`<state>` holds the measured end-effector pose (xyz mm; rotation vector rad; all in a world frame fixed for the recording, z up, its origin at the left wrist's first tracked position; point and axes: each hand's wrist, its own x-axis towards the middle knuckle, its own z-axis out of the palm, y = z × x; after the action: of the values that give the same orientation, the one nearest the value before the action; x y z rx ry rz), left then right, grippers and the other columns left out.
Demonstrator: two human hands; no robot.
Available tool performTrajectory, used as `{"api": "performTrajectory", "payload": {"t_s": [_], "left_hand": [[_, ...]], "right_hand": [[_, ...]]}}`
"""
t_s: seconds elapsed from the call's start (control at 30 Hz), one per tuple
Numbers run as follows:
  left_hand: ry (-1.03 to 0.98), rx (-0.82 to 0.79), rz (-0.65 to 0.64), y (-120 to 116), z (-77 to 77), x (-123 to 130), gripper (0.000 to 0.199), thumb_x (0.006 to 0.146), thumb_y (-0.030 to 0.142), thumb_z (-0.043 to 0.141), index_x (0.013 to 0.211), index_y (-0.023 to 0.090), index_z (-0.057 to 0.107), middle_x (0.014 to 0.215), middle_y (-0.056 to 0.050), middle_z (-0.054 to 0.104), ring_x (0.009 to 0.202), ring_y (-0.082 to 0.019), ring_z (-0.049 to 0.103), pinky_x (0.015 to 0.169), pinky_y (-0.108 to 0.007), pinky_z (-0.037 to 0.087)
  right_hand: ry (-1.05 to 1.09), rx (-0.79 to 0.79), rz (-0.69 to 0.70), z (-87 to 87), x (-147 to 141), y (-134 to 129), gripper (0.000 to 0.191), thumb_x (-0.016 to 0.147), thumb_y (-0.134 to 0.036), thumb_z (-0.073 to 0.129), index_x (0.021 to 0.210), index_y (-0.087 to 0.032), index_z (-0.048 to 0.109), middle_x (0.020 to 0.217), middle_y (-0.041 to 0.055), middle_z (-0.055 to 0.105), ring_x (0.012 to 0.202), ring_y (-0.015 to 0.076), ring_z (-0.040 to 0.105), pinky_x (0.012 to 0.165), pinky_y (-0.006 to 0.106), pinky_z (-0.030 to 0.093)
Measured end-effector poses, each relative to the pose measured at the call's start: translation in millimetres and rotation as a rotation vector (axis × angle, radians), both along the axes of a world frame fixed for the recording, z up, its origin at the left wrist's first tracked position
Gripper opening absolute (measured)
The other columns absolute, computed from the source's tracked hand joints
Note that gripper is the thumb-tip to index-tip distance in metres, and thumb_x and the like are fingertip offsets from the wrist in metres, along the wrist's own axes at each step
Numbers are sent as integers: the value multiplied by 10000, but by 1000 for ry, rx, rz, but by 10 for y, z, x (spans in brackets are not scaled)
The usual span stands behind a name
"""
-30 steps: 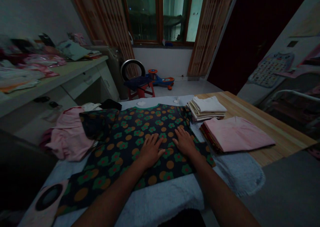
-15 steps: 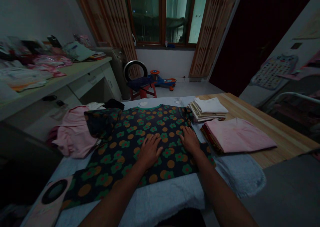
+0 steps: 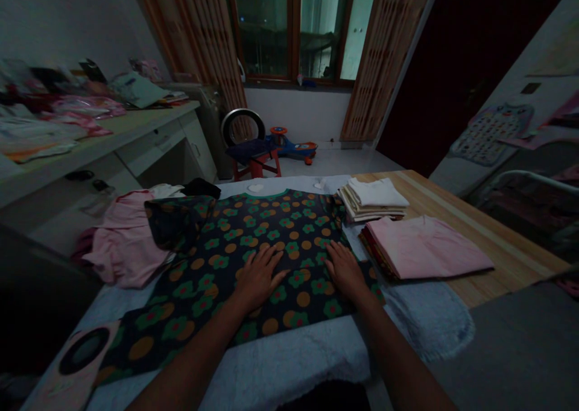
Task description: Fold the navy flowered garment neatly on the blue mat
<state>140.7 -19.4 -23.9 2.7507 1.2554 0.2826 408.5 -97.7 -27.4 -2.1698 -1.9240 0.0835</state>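
A dark top with green flowers and orange dots (image 3: 266, 230) lies spread over the pale blue cloth (image 3: 312, 363), its green-edged neckline toward the window. My left hand (image 3: 261, 275) rests flat on the middle of it, fingers spread. Near the garment's right side, my right hand (image 3: 346, 270) also lies palm down with its fingers apart. Neither hand grips anything. The left sleeve part (image 3: 181, 224) is bunched up against a pink heap of clothes (image 3: 131, 242).
Right of the top are a stack of folded white and beige clothes (image 3: 375, 197) and a folded pink garment (image 3: 429, 248) over other folded items, partly on the wooden tabletop (image 3: 452, 206). A pink piece with a black ring (image 3: 72, 363) lies front left. Beyond stands a red stool (image 3: 257, 165).
My left hand has slid a little to the left and toward me over the top. My right hand has moved slightly toward me. The view has shifted slightly.
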Motion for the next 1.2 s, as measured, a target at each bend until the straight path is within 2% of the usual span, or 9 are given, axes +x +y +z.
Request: {"api": "performTrajectory", "payload": {"t_s": [0.17,0.3,0.37,0.43,0.57,0.7,0.87,1.03,1.2], "left_hand": [[8,40,82,143,-13,-168,484,977,449,410,1411,246,480,1519,-84,445,1413,-289,365,1137,-565,280],[-5,69,151,311,60,-78,409,948,345,458,1313,197,569,1437,-138,523,1358,-319,429,1119,-574,306],[-42,65,114,360,118,87,392,930,290,475,1291,182,583,1412,-150,538,1324,-321,463,1112,-556,332],[-98,30,20,343,176,322,387,911,246,492,1281,182,588,1387,-147,551,1288,-307,494,1087,-523,383],[-192,-70,-249,104,266,882,383,893,197,519,1270,194,590,1363,-108,562,1258,-250,509,1079,-425,419],[-164,-117,-478,-116,322,1384,354,897,155,483,1220,207,619,1362,-84,566,1236,-236,518,1067,-385,425],[-76,-147,-545,-41,387,1871,491,853,69,451,1305,236,546,1481,-81,460,1170,-256,562,956,-401,487],[60,-256,-551,54,399,2179,371,848,117,477,1176,227,612,1197,-105,608,1020,-255,635,789,-345,527],[104,-325,-535,110,387,2281,305,792,104,546,1064,183,659,1064,-120,630,974,-274,641,796,-354,516]], "right_hand": [[-37,80,-118,11,144,-129,397,942,-195,448,1304,-110,587,1427,153,524,1353,270,434,1126,426,340],[-42,189,-99,86,166,-397,416,907,-145,463,1308,-153,573,1387,125,548,1298,260,466,1073,423,397],[-51,229,-97,106,168,-574,412,898,-139,463,1293,-168,575,1357,116,564,1250,264,493,1034,428,426],[-66,252,-111,105,167,-742,379,897,-150,464,1252,-177,596,1313,117,584,1213,272,510,1014,434,437],[-110,210,-171,94,135,-955,380,895,-173,480,1256,-142,596,1325,158,564,1203,302,506,1014,448,433],[-137,87,-249,131,73,-1000,420,878,-177,503,1287,-133,587,1380,183,526,1205,326,507,1016,457,424],[-95,36,-271,167,33,-963,427,880,-176,493,1296,-165,589,1407,164,512,1213,324,512,1027,454,409],[-64,52,-282,145,30,-939,425,883,-168,477,1294,-170,583,1407,158,504,1228,322,498,1024,458,416],[-23,125,-271,85,28,-952,466,890,-174,443,1350,-130,510,1440,187,450,1291,329,440,1046,476,407]]}}
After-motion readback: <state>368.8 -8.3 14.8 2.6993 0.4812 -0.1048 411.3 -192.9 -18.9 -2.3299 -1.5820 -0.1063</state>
